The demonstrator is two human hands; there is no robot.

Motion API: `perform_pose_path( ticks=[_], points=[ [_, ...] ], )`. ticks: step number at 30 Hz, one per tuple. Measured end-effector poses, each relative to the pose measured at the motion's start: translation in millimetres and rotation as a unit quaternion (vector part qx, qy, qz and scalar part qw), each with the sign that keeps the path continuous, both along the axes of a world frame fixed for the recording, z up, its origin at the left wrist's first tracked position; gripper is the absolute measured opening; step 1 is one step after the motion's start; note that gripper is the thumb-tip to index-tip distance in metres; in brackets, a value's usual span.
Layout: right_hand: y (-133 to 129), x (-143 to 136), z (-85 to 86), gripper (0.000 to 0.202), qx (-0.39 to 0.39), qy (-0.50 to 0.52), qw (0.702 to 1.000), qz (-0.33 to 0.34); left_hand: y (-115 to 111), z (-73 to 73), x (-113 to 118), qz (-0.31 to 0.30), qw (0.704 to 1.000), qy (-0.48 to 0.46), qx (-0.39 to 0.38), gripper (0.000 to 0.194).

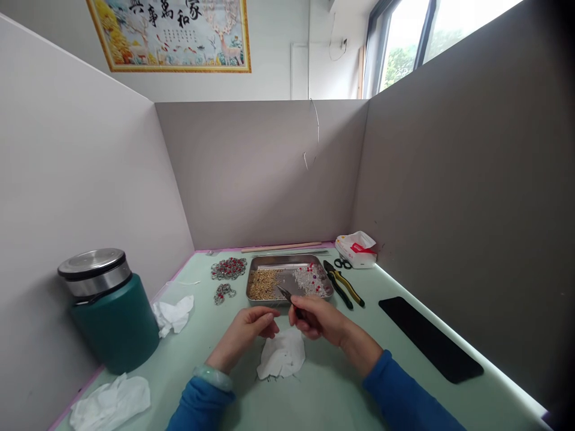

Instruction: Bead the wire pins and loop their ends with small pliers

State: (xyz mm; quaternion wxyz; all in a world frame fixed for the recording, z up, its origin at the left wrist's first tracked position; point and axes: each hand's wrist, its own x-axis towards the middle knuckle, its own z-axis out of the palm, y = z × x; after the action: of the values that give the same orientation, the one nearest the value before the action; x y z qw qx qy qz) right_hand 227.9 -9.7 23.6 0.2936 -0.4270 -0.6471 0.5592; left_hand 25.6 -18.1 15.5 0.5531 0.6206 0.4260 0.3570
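My right hand (320,320) is closed round small pointed pliers (286,293). Their tips point up and left over the near edge of a metal tray (330,294). My left hand (251,328) is beside it, fingers curled and pressed together; anything pinched there is too small to make out. Inside the tray, gold beads (263,284) lie on the left and clear and red beads (311,280) on the right. A crumpled white tissue (282,354) lies just below both hands, with thin dark bits along its near edge.
Beaded chains (229,269) lie left of the tray. To its right are yellow-black pliers (345,285), scissors (342,263) and a tissue pack (356,249). A black phone-like slab (429,338) lies farther right. A green flask (114,323) and tissues (174,315) stand left. Grey partitions (269,173) enclose the table.
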Motion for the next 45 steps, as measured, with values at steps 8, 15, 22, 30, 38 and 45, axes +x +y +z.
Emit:
perform_pose_path(
  ticks=[8, 15, 22, 30, 38, 45],
  points=[
    [3.9, -4.2, -6.7, 0.044, 0.092, -0.052, 0.989, -0.101, -7.5, 5.6, -1.0, -0.044, 0.998, -0.036, 0.027, 0.047],
    [2.2, -5.7, -7.6, 0.044, 0.107, -0.07, 0.984, -0.121, -3.6, -1.0, 1.5, -0.041, 0.999, -0.02, -0.013, 0.05],
    [-0.1, -0.9, -0.3, 0.052, 0.03, -0.016, 0.999, 0.001, -6.4, 6.9, 0.3, -0.02, 1.0, -0.001, 0.025, 0.043],
    [-0.5, -8.9, -8.6, 0.041, 0.177, -0.098, 0.967, -0.155, -11.0, 6.1, 0.7, -0.031, 0.996, -0.079, -0.005, 0.069],
    [0.5, -1.7, -3.4, 0.054, 0.053, -0.04, 0.998, -0.007, -7.3, 8.4, -0.2, -0.019, 0.999, -0.043, 0.017, 0.046],
    [2.6, -9.1, -15.4, 0.043, 0.169, -0.102, 0.967, -0.161, -12.4, 8.9, 1.6, -0.047, 0.996, -0.072, 0.006, 0.053]
  ],
)
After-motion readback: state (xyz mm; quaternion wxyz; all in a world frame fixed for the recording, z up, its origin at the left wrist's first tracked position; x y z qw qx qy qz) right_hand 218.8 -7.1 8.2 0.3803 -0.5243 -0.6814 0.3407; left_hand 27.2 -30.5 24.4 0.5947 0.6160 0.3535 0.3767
